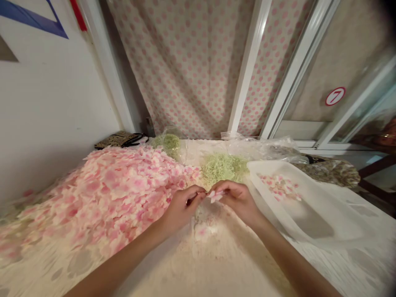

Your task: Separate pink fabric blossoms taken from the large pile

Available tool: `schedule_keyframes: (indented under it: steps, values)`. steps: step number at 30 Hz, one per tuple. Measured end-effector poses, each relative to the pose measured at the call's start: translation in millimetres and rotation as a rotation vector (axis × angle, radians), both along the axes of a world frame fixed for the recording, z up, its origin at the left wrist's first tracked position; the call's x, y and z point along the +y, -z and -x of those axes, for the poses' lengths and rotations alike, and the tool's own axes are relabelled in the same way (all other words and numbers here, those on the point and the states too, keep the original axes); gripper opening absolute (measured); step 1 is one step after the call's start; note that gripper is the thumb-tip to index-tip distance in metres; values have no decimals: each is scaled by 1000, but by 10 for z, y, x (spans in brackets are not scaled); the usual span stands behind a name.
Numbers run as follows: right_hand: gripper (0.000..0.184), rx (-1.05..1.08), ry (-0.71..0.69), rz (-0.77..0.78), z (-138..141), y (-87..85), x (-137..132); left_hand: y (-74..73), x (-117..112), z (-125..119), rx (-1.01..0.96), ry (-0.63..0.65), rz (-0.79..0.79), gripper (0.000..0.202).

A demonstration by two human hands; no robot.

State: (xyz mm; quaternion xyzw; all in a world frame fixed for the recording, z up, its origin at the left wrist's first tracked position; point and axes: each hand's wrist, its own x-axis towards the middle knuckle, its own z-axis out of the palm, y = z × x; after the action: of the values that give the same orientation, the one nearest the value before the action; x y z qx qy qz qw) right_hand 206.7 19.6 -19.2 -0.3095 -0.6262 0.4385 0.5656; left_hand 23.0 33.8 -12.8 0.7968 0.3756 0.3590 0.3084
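Light is warm and soft, with faint shadows in the folds of the curtain (188, 70) (edges either side of it bow and blur).

**A single numeral is read: 7**

The numeral "7" is printed in dark red on a round white sticker (335, 96) with a red ring, and it is seen at about two o'clock in the head view. The sticker is fixed to a glass door pane (346, 53) set in a white frame. At about eleven o'clock, a blue-edged wall sign (32, 18) is cut off by the top corner of the view, and no characters are made out on it. Any printing on the clear plastic bags (262, 146) at about twelve o'clock is too blurred to be read, and the patterned pouch (119, 140) at about eleven o'clock shows no legible lettering.
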Motion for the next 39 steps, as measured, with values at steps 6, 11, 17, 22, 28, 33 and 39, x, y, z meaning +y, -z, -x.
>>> schedule_keyframes:
  steps: [6, 11, 17, 22, 28, 33, 39]
  values:
    - [27, -260, 12, -266, 75, -122, -238, -25, -124, 113, -67, 33, 12, 23]
    - [34, -325, 62, -320, 46, -56, -349, -76, -158, 139, -112, 153, -156, 16]
    - [32, -314, 30, -311, 24, -25, -392, -98, -165, 132, -34, 280, -263, 10]
    - [29, -357, 15, -331, 16, -24, -425, -100, -176, 143, 2, 323, -259, 13]
    - [32, -413, -1, -343, -6, -47, -460, -136, -195, 145, -17, 360, -243, 16]
    - [34, -443, -5, -348, 1, -40, -443, -163, -204, 153, 62, 360, -251, 21]
    - [29, -442, -74, -258, 12, -21, -399, -169, -210, 148, 88, 429, -210, 22]
